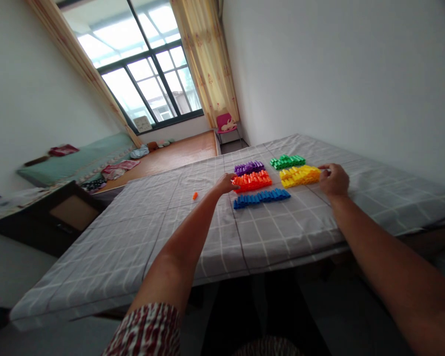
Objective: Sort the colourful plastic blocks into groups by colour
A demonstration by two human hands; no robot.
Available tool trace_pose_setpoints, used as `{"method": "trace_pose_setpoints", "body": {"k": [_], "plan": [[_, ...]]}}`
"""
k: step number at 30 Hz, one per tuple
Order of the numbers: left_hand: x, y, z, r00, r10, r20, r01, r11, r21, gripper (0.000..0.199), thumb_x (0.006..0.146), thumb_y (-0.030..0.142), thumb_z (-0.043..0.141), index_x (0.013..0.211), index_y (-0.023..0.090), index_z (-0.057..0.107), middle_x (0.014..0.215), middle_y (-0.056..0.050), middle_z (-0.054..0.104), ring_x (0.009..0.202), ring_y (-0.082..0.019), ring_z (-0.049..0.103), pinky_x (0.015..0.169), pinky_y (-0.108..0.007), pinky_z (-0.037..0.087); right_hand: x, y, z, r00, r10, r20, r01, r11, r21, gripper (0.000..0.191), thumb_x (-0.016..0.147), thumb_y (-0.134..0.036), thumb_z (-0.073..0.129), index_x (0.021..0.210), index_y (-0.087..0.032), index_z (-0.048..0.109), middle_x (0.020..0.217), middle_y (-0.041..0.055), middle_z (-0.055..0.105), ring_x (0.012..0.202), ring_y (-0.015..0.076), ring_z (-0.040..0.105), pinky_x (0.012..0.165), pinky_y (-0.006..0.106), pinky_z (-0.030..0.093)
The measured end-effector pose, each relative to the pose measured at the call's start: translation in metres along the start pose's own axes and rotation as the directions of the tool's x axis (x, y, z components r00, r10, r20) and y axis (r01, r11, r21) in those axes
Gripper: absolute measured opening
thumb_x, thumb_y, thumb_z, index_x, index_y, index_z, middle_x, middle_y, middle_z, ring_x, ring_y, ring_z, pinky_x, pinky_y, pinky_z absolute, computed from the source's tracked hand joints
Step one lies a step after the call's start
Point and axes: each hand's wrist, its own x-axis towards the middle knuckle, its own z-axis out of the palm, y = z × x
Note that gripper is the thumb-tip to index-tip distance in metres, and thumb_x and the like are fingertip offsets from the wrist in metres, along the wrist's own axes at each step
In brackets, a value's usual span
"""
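My left hand is at the left end of a row of small orange plastic pieces, thumb and fingers closed around that end. At the right end of a row of yellow pieces is my right hand, its fingers curled and pinched against the last pieces. A purple row lies behind the orange one, and a blue row in front of it. Behind the yellow row is a green pile. The exact kind of these glossy pieces is too small to make out.
One loose orange piece lies left of my left forearm on the grey checked cloth covering the table. A dark cabinet stands at the left. Beyond are a wooden bed platform, a pink chair and a white wall.
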Motion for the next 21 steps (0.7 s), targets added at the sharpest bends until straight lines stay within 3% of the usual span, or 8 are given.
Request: {"method": "trace_pose_setpoints", "body": {"k": [3, 5, 7, 10, 13, 17, 21], "plan": [[-0.005, -0.018, -0.011, 0.987, -0.080, -0.138, 0.071, 0.995, -0.066, 0.053, 0.073, 0.040, 0.070, 0.120, 0.017, 0.064, 0.108, -0.009, 0.066, 0.085, -0.017, 0.064, 0.077, -0.028, 0.052, 0.000, 0.000, -0.001, 1.000, -0.021, -0.014, 0.021, 1.000, -0.003, 0.031, 0.078, -0.014, 0.040, 0.091, -0.011, 0.068, 0.096, 0.0147, 0.067, 0.085, 0.0211, 0.056, 0.083, 0.030, 0.041], [-0.013, -0.039, -0.025, 0.949, -0.181, -0.258, 0.161, 0.982, -0.099, 0.046, 0.082, 0.040, 0.062, 0.121, 0.018, 0.063, 0.110, -0.009, 0.067, 0.087, -0.015, 0.065, 0.079, -0.026, 0.052, 0.000, 0.002, -0.001, 0.999, -0.031, -0.034, 0.031, 1.000, -0.007, 0.031, 0.078, -0.014, 0.040, 0.091, -0.011, 0.068, 0.094, 0.0143, 0.067, 0.082, 0.0211, 0.056, 0.081, 0.030, 0.041], [-0.024, -0.064, -0.040, 0.909, -0.291, -0.299, 0.272, 0.957, -0.102, 0.040, 0.088, 0.037, 0.052, 0.121, 0.017, 0.063, 0.111, -0.008, 0.068, 0.090, -0.015, 0.065, 0.080, -0.024, 0.051, 0.000, 0.004, -0.001, 0.998, -0.034, -0.060, 0.033, 0.999, -0.012, 0.032, 0.077, -0.015, 0.040, 0.091, -0.011, 0.069, 0.093, 0.0137, 0.067, 0.081, 0.0211, 0.056, 0.081, 0.030, 0.041], [-0.046, -0.100, -0.054, 0.891, -0.405, -0.204, 0.414, 0.910, 0.006, 0.038, 0.087, 0.029, 0.048, 0.119, 0.016, 0.065, 0.114, -0.007, 0.068, 0.097, -0.016, 0.065, 0.083, -0.024, 0.051, 0.001, 0.007, 0.002, 0.996, -0.026, -0.085, 0.025, 0.999, -0.021, 0.032, 0.076, -0.015, 0.041, 0.090, -0.012, 0.070, 0.092, 0.0129, 0.067, 0.081, 0.0213, 0.056, 0.080, 0.030, 0.042], [-0.064, -0.123, -0.055, 0.896, -0.435, -0.089, 0.442, 0.894, 0.079, 0.036, 0.078, 0.021, 0.055, 0.111, 0.015, 0.069, 0.104, -0.008, 0.072, 0.092, -0.018, 0.066, 0.082, -0.027, 0.052, 0.002, 0.010, 0.003, 0.996, -0.011, -0.085, 0.009, 1.000, -0.025, 0.032, 0.076, -0.014, 0.041, 0.089, -0.012, 0.070, 0.090, 0.0122, 0.066, 0.081, 0.0213, 0.056, 0.078, 0.031, 0.042], [-0.078, -0.134, -0.052, 0.912, -0.410, -0.013, 0.409, 0.905, 0.113, 0.035, 0.065, 0.016, 0.062, 0.098, 0.019, 0.074, 0.097, -0.006, 0.074, 0.090, -0.020, 0.066, 0.081, -0.028, 0.052, 0.000, 0.009, 0.001, 0.997, 0.005, -0.082, -0.007, 1.000, -0.021, 0.031, 0.076, -0.015, 0.041, 0.089, -0.013, 0.069, 0.090, 0.0125, 0.066, 0.082, 0.0214, 0.055, 0.078, 0.031, 0.041], [-0.083, -0.136, -0.054, 0.916, -0.401, -0.016, 0.399, 0.904, 0.155, 0.034, 0.061, 0.017, 0.065, 0.093, 0.018, 0.074, 0.093, -0.008, 0.074, 0.088, -0.023, 0.067, 0.081, -0.031, 0.052, -0.001, 0.004, -0.005, 0.997, 0.035, -0.064, -0.036, 0.999, -0.021, 0.032, 0.076, -0.014, 0.040, 0.090, -0.014, 0.069, 0.093, 0.0124, 0.066, 0.083, 0.0216, 0.055, 0.079, 0.031, 0.041]]}}
